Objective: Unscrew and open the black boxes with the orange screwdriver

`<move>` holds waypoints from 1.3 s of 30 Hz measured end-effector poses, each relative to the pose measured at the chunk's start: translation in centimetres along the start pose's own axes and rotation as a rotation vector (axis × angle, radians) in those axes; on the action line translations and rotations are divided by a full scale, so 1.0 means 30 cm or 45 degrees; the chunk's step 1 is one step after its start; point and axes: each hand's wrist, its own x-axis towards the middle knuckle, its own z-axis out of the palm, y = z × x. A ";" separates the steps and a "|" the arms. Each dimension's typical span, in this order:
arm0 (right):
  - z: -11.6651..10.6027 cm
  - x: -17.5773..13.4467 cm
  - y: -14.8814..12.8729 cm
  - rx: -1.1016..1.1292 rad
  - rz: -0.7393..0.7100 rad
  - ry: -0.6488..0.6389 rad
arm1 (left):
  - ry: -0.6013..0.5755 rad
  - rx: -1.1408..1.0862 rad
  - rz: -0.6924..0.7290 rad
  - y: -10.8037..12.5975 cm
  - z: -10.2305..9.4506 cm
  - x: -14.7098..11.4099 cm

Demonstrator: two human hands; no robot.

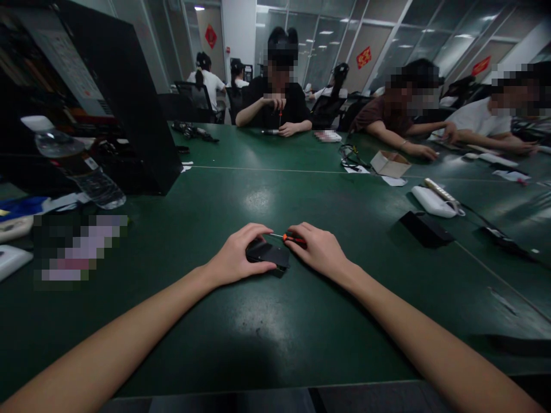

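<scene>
My left hand point(238, 254) grips a small black box-like device point(267, 255) on the green tabletop, thumb along the near side and fingers over the far side. What the device is, I cannot make out. In my right hand point(319, 248) is a screwdriver point(294, 238) with a red-orange and black handle, the fingers curled over it. Its thin metal shaft points left toward the fingertips of my left hand, just beyond the device. Whether the tip touches anything is too small to tell.
A plastic bottle point(80, 163) stands at the left before a black computer case point(124, 97). Toward the right lie a black box point(427, 228), a white device point(433, 201) and an open carton point(391, 164). Across the green table point(206, 215) sit several people, one point(278, 94) holding a screwdriver.
</scene>
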 end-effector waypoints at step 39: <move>-0.032 -0.010 -0.018 0.200 -0.473 0.090 | -0.006 -0.014 -0.150 0.017 -0.017 0.018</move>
